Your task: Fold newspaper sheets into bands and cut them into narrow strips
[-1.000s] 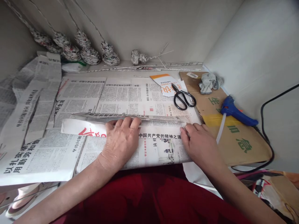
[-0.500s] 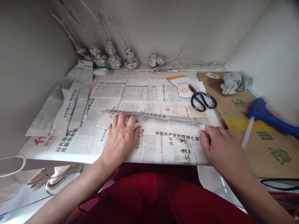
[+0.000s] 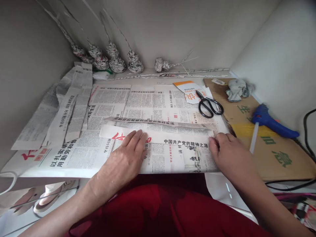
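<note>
A long newspaper strip (image 3: 158, 134) lies crosswise in front of me, over the newspaper sheets (image 3: 145, 103) that cover the work surface. My left hand (image 3: 127, 153) rests flat on the strip's left half, fingers extended and close together. At the strip's right end, my right hand (image 3: 227, 151) has its thumb and curled fingers pinched on the corner. Just beyond, a narrow printed strip (image 3: 158, 122) runs almost parallel, its edge slightly raised. Whether the two are one folded piece I cannot tell.
Cut newspaper strips (image 3: 66, 108) lie at left. Woven paper gourds (image 3: 117, 61) and thin paper rods (image 3: 170, 75) are along the back wall. Black scissors (image 3: 208, 104), a grey cloth (image 3: 238, 89) and a blue glue gun (image 3: 269, 121) on cardboard (image 3: 266, 154) are at right.
My left hand has slid toward me and flattened, uncovering red print on the strip. My right hand keeps its pinch at the right end. The view has shifted slightly.
</note>
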Motion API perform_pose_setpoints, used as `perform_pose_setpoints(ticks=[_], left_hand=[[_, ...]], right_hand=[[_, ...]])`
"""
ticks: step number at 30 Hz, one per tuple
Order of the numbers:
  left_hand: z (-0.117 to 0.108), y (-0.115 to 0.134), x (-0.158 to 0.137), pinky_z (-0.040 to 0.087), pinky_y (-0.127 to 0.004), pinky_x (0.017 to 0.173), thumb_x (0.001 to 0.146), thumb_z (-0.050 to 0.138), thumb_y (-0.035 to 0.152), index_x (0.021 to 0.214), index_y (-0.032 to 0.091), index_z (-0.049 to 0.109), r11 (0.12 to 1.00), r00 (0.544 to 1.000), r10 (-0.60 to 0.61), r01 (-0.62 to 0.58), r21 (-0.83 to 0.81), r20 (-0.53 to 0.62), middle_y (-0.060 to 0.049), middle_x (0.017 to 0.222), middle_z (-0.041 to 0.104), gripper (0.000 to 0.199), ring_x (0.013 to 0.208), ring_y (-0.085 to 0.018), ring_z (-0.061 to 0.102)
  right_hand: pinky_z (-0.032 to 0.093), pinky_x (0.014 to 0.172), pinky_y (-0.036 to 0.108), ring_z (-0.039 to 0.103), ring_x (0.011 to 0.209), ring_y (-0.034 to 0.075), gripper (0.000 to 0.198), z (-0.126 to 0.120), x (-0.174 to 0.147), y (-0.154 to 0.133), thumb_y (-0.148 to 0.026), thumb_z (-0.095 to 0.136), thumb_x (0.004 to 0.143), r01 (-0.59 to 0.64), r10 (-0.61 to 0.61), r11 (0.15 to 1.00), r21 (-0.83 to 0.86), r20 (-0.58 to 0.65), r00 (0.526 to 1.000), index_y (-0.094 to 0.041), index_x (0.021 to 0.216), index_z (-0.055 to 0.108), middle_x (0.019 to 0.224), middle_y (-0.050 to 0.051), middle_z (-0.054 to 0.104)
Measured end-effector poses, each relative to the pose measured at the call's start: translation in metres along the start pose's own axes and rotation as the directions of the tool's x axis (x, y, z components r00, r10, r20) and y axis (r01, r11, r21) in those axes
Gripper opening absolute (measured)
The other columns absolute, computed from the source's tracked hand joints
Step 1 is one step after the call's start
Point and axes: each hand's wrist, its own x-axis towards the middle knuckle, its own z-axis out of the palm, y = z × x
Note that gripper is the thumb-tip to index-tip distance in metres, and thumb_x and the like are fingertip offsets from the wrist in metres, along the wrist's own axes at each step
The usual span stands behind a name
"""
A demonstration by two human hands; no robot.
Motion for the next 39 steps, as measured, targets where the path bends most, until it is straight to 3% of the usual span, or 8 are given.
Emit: perform_pose_setpoints(ticks=[5,10,18,20,23,27,32,39], left_hand=[[0.003,0.019,0.010,0.050,-0.073,0.089,0.069,0.066,0.077,0.156,0.034,0.035,0.999,0.990,-0.033,0.036,-0.016,0.137,-0.029,0.158,0.034,0.102,0.137,-0.066,0.031],[0.001,0.028,0.018,0.040,-0.079,0.094,0.049,0.080,0.076,0.155,0.038,0.036,0.998,0.985,-0.050,0.055,-0.028,0.165,-0.032,0.159,0.030,0.120,0.134,-0.071,0.030],[0.003,0.030,0.018,0.039,-0.078,0.095,0.046,0.088,0.068,0.157,0.038,0.029,0.999,0.985,-0.038,0.032,0.039,0.166,-0.034,0.158,0.030,0.129,0.132,-0.071,0.034],[0.002,0.032,0.018,0.040,-0.076,0.096,0.047,0.089,0.066,0.158,0.038,0.027,0.997,0.983,-0.043,0.030,0.073,0.178,-0.033,0.159,0.029,0.130,0.132,-0.071,0.033],[0.003,0.033,0.017,0.040,-0.074,0.099,0.051,0.089,0.064,0.159,0.038,0.022,0.991,0.979,-0.054,0.029,0.131,0.194,-0.031,0.161,0.026,0.130,0.134,-0.069,0.032],[0.008,0.032,0.013,0.039,-0.073,0.101,0.059,0.088,0.060,0.160,0.036,0.018,0.987,0.985,-0.051,0.024,0.162,0.165,-0.030,0.162,0.025,0.125,0.136,-0.067,0.032],[0.015,0.031,0.011,0.040,-0.072,0.101,0.059,0.088,0.060,0.160,0.029,0.023,0.989,0.994,-0.036,0.021,0.149,0.101,-0.032,0.161,0.024,0.124,0.136,-0.068,0.029],[0.018,-0.006,-0.020,0.033,-0.066,0.113,0.064,0.040,0.097,0.159,-0.002,0.017,0.990,0.997,-0.076,0.076,0.114,-0.007,-0.040,0.157,0.025,0.139,0.144,-0.056,0.027]], right_hand=[[0.037,0.065,0.037,0.062,0.084,0.031,0.027,-0.003,0.001,-0.002,-0.031,0.038,0.102,-0.027,0.026,1.000,0.009,0.028,0.999,-0.018,0.092,0.059,0.088,0.014,0.066],[0.034,0.060,0.035,0.064,0.085,0.032,0.021,-0.006,-0.001,-0.006,-0.028,0.040,0.102,-0.057,0.056,0.998,0.024,0.043,0.997,-0.017,0.097,0.058,0.091,0.016,0.068],[0.045,0.067,0.038,0.065,0.088,0.031,0.020,-0.021,-0.010,0.005,-0.020,0.045,0.098,-0.108,0.109,0.993,0.054,-0.023,0.994,-0.016,0.108,0.061,0.097,0.014,0.071],[0.049,0.084,0.043,0.064,0.102,0.032,0.026,-0.031,-0.017,0.002,-0.022,0.044,0.100,-0.019,0.031,0.995,0.096,-0.127,0.991,-0.014,0.117,0.062,0.110,0.016,0.072],[0.046,0.105,0.048,0.060,0.123,0.032,0.038,-0.035,-0.027,-0.024,-0.028,0.044,0.103,0.317,-0.264,0.934,0.163,-0.283,0.922,-0.009,0.131,0.059,0.131,0.017,0.068],[0.040,0.117,0.050,0.042,0.144,0.033,0.070,-0.017,-0.030,-0.077,-0.054,0.036,0.104,0.643,-0.620,0.727,0.241,-0.174,0.765,-0.001,0.148,0.043,0.154,0.022,0.047],[0.032,0.121,0.052,0.021,0.152,0.039,0.101,0.001,-0.027,-0.098,-0.075,0.034,0.094,0.590,-0.585,0.745,0.311,-0.122,0.802,0.005,0.155,0.025,0.162,0.028,0.025],[0.038,0.115,0.059,0.033,0.147,0.043,0.099,0.013,-0.047,-0.038,-0.066,0.049,0.093,0.320,-0.310,0.924,0.210,-0.083,0.947,0.006,0.155,0.022,0.156,0.034,0.035]])
